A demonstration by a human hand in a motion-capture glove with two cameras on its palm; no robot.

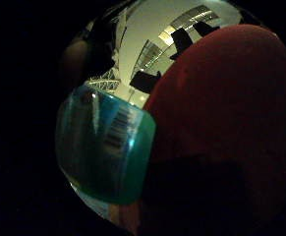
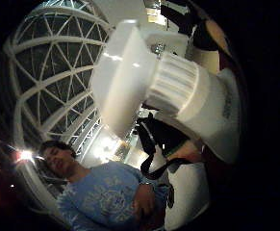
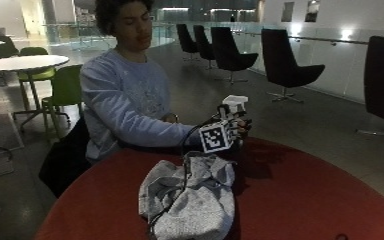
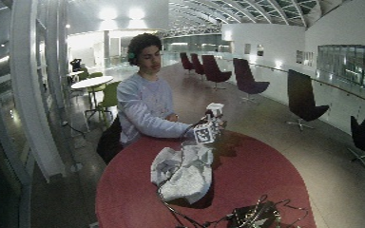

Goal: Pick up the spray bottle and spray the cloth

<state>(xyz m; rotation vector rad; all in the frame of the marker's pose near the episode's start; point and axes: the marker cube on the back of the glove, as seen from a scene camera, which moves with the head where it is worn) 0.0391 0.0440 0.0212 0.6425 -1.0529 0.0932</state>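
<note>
A person sits at a round red table (image 3: 298,200). Their gloved right hand (image 3: 235,129) grips a spray bottle, held upright above the table near its far edge. The bottle's white spray head (image 3: 234,101) shows above the fingers. In the thumb side palm view the white spray head (image 2: 149,86) fills the middle. The little finger side palm view shows the bottle's teal body (image 1: 105,147) with a barcode, close to the palm. A crumpled grey cloth (image 3: 189,197) lies on the table in front of and below the hand. In the wide view the hand (image 4: 211,126) is just above the cloth (image 4: 182,173).
The person's bare left hand rests by their lap, behind the table edge. A tangle of cables and gear (image 4: 252,216) lies at the near edge of the table (image 4: 258,175). Black chairs (image 3: 288,65) and a white table (image 3: 22,62) stand well behind.
</note>
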